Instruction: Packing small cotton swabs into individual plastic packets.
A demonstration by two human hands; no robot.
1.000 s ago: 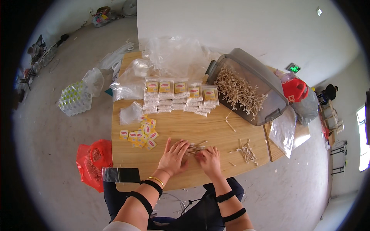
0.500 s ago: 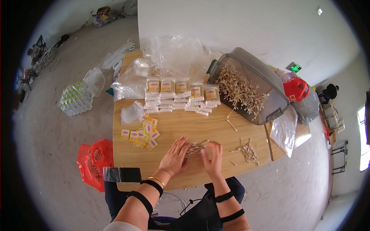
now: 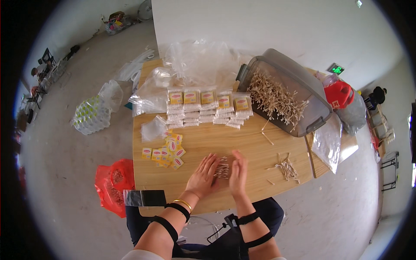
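Wooden counter is seen from above, with both hands laid near its near edge. A small bundle of cotton swabs is pressed between the left hand and the right hand; both hands are flat and open, fingers extended, palms turned inward against the bundle, which rests on the counter. Small yellow labels are scattered toward the left edge, and an empty clear bag lies just beyond them. Rows of packed swab bags are stacked toward the far edge. A grey bin full of loose swabs sits at the far right corner, slightly overhanging it. A few loose swabs lie near the right edge. A red bag lies on the floor by the left near corner.
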